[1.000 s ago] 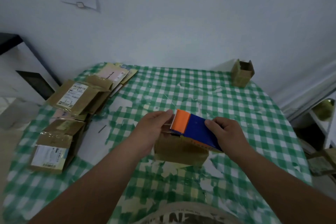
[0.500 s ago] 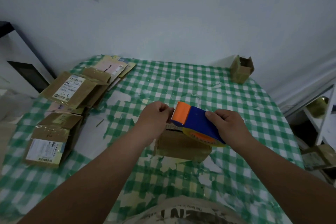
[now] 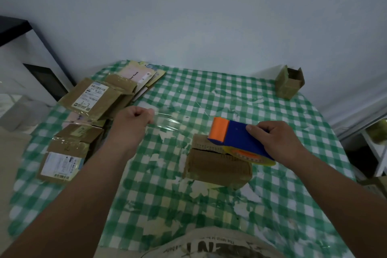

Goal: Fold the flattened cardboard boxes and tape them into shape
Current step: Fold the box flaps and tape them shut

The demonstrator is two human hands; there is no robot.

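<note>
A small brown cardboard box [image 3: 217,167] lies on the green checked tablecloth [image 3: 209,94], its top flaps closed. My right hand [image 3: 276,142] grips a blue and orange tape dispenser [image 3: 234,136] just above the box's right end, a yellow tape roll under it. My left hand [image 3: 134,121] is off to the left and pinches the end of a clear tape strip [image 3: 167,120]. The strip stretches in the air from my fingers toward the dispenser's orange end.
Flattened cardboard boxes [image 3: 92,98] with shipping labels are piled along the table's left side, with more [image 3: 65,153] nearer me. A small folded box [image 3: 290,82] stands at the far right corner by the wall. A shelf [image 3: 374,138] is at the right.
My left hand has drawn away leftward from the dispenser, pulling out a length of clear tape. My right hand and the dispenser have shifted right over the box.
</note>
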